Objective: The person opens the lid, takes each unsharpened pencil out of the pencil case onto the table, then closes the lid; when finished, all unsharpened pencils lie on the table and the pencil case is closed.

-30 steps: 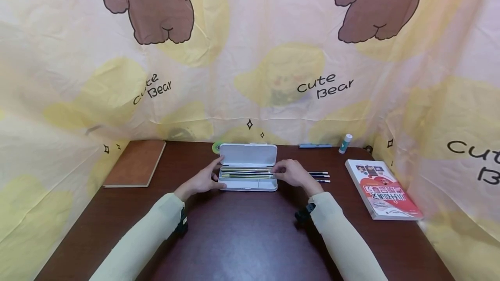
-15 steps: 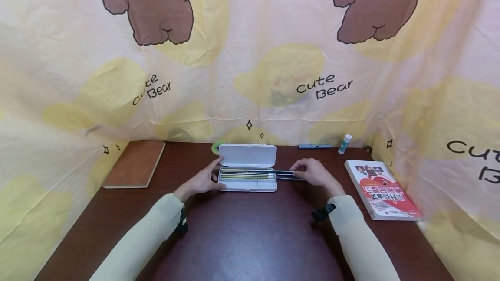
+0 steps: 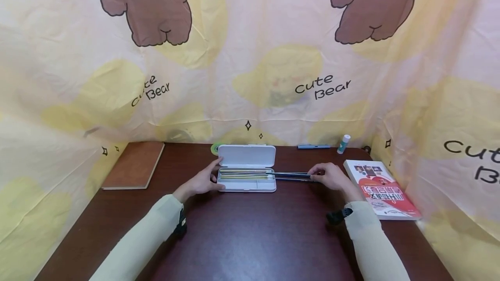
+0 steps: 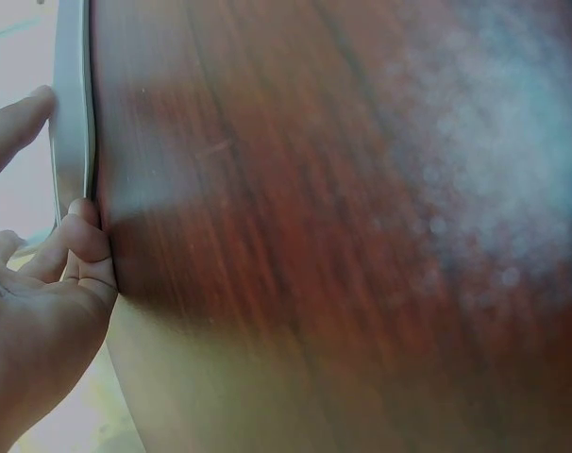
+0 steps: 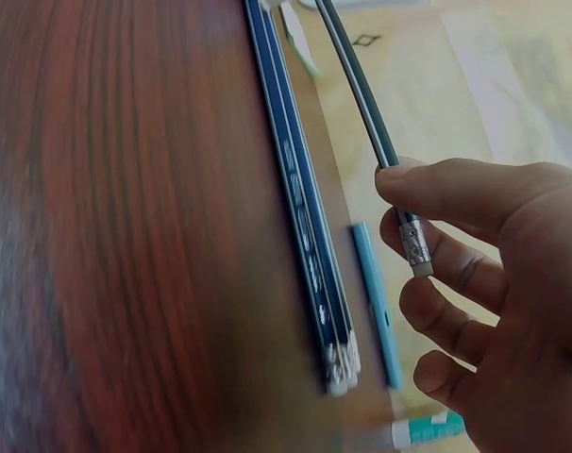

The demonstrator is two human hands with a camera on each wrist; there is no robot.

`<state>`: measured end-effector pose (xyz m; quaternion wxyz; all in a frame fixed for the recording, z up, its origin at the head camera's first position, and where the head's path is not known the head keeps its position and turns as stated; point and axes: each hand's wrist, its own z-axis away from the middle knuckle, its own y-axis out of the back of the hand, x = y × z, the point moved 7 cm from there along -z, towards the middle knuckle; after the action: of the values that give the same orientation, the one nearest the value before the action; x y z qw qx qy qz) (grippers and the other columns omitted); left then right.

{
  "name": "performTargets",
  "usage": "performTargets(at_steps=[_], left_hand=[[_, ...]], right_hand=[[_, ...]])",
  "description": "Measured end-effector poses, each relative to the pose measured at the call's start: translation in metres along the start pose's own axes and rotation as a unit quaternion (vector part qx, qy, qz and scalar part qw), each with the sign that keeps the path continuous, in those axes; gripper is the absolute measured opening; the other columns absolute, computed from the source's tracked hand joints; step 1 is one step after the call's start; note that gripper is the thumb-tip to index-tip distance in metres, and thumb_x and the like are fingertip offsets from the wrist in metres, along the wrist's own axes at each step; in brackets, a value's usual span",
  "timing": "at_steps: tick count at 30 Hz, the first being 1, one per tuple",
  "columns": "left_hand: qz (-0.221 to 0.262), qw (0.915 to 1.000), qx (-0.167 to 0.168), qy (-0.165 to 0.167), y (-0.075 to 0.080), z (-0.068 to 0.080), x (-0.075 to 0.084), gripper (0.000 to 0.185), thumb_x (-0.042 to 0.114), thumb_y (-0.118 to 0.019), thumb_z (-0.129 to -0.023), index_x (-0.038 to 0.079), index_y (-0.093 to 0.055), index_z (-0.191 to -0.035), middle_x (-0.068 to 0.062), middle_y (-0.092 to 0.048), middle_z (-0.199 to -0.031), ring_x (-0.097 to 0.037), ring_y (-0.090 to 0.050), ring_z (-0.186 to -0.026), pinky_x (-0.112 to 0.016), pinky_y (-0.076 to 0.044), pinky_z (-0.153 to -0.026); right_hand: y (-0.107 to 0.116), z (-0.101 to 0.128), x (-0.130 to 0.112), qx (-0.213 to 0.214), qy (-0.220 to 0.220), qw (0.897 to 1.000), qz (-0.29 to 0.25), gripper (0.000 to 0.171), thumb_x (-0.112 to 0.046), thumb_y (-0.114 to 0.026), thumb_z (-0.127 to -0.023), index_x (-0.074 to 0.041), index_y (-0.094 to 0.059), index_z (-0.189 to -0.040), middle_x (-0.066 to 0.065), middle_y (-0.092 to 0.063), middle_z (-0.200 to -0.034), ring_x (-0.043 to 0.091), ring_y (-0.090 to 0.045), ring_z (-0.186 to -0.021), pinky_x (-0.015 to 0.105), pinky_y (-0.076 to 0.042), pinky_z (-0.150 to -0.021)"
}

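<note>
The right hand (image 5: 494, 311) pinches a dark pencil (image 5: 366, 104) between thumb and forefinger at its ferrule end, lifted just off the table (image 3: 250, 237), its tip towards the open white case (image 3: 247, 174). It looks light, thin, stiff and smooth, likely to pivot when held so far back; a grip nearer the middle would steady it. The left hand (image 3: 201, 182) has its curled fingers (image 4: 78, 247) against the case's left end and thumb at the lid. More dark pencils (image 5: 305, 217) lie right of the case, beneath the held one; yellow pencils (image 3: 244, 176) fill the case. Farther right lie a blue pen (image 5: 373, 302), a glue stick (image 3: 343, 143) and a book (image 3: 380, 190); left of the case, a brown notebook (image 3: 134, 165)
</note>
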<state>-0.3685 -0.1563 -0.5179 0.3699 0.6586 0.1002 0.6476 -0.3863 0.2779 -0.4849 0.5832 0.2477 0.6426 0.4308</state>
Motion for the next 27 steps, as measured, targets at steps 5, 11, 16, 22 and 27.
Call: performTargets(at_steps=[5, 11, 16, 22, 27], left_hand=[[0.005, 1.0000, 0.000, 0.002, 0.000, 0.000, 0.000, 0.105, 0.025, -0.084, -0.081, 0.030, -0.015, -0.160, -0.011, -0.050, -0.147, -0.019, -0.055, -0.091, -0.030, -0.046, -0.078], [0.008, 1.0000, -0.001, 0.001, 0.000, 0.000, 0.001, 0.105, 0.025, -0.084, -0.081, 0.029, -0.015, -0.160, -0.011, -0.050, -0.148, -0.019, -0.055, -0.091, -0.030, -0.046, -0.078], [0.001, 1.0000, 0.000, 0.003, 0.001, 0.001, 0.002, 0.105, 0.025, -0.084, -0.082, 0.029, -0.014, -0.160, -0.011, -0.050, -0.148, -0.019, -0.055, -0.091, -0.029, -0.046, -0.078], [-0.007, 1.0000, 0.001, -0.003, 0.002, 0.001, 0.004, 0.105, 0.024, -0.083, -0.082, 0.027, -0.014, -0.161, -0.012, -0.050, -0.148, -0.019, -0.055, -0.091, -0.029, -0.046, -0.078], [-0.004, 1.0000, 0.000, -0.002, 0.002, 0.001, 0.003, 0.104, 0.024, -0.083, -0.082, 0.028, -0.015, -0.161, -0.011, -0.051, -0.147, -0.019, -0.055, -0.092, -0.030, -0.045, -0.080]], right_hand=[[0.002, 0.007, 0.013, -0.002, -0.011, 1.000, 0.002, 0.010, -0.022, -0.070, -0.094, -0.024, -0.076, -0.102, 0.001, -0.072, -0.104, 0.022, -0.056, -0.095, 0.041, -0.046, -0.086], [0.002, 0.013, 0.022, -0.011, -0.036, 0.999, -0.007, 0.012, -0.026, -0.070, -0.094, -0.023, -0.076, -0.104, 0.003, -0.071, -0.107, 0.023, -0.056, -0.097, 0.042, -0.046, -0.086], [0.000, 0.017, 0.026, -0.017, -0.044, 0.999, -0.007, 0.012, -0.025, -0.070, -0.094, -0.023, -0.076, -0.104, 0.004, -0.071, -0.108, 0.024, -0.056, -0.097, 0.043, -0.046, -0.087], [0.000, 0.018, 0.030, -0.011, -0.043, 0.999, -0.010, 0.011, -0.023, -0.070, -0.093, -0.023, -0.076, -0.102, 0.005, -0.072, -0.110, 0.025, -0.057, -0.100, 0.048, -0.045, -0.090], [-0.002, 0.018, 0.034, -0.014, -0.051, 0.999, -0.012, 0.010, -0.022, -0.070, -0.093, -0.022, -0.076, -0.101, 0.006, -0.072, -0.109, 0.025, -0.056, -0.099, 0.048, -0.044, -0.090]])
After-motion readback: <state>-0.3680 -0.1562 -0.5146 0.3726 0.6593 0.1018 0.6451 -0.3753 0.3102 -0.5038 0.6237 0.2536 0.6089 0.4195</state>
